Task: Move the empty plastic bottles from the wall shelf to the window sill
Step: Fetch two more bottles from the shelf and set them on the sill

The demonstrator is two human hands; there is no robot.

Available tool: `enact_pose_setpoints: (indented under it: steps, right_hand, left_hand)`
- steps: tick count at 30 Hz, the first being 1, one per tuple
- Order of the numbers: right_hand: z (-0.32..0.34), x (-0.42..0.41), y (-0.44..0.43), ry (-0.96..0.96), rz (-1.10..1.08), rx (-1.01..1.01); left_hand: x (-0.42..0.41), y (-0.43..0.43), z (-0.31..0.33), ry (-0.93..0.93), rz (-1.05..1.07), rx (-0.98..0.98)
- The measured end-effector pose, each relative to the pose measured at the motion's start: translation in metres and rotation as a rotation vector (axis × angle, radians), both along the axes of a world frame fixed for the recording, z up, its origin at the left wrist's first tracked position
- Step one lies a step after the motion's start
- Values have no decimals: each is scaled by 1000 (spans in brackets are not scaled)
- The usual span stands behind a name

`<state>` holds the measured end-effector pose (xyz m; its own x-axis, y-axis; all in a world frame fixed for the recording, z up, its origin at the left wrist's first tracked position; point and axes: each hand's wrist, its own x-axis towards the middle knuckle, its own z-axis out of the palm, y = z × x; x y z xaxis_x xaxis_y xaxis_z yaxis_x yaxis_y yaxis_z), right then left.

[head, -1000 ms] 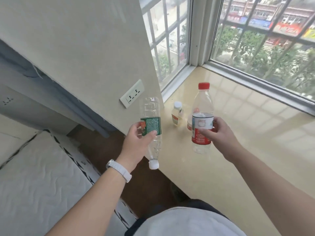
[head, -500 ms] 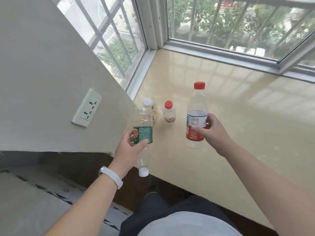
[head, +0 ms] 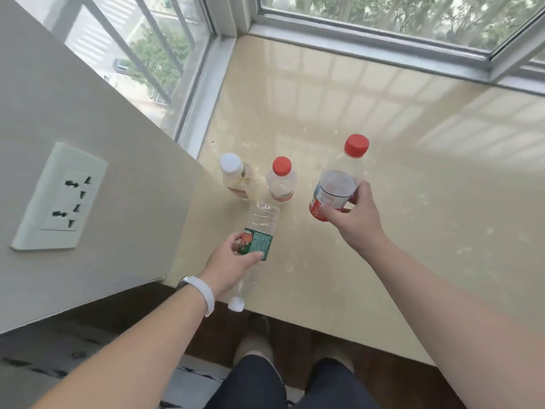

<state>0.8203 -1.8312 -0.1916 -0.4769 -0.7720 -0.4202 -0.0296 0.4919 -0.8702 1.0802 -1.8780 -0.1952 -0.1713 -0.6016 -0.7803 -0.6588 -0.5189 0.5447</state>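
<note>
As both hands have come over the window sill [head: 398,261], set-down looks next. Left hand [head: 233,262] clasps the green-label bottle [head: 261,228], right hand [head: 355,221] the red-label bottle [head: 336,185].

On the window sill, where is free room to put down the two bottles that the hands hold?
The sill is bare from the right hand rightward and back to the window frame. Crowded near the wall: the white-capped bottle and small red-capped bottle stand together, left hand just before them.
</note>
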Motion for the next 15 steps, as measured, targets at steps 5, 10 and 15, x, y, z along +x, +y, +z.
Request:
enact_pose_setpoints:
  steps: [5,10,15]
  right_hand:
    - [-36,7,-11,66,3,30]
    - [-58,14,-18,112,-69,16]
    - [-67,22,-21,120,-75,47]
  left_hand:
    - [4,-7,-33,-52,-67,-4]
    - [-1,-15,-52,-68,-114,-29]
    - [-9,-26,-60,-87,-173,-77]
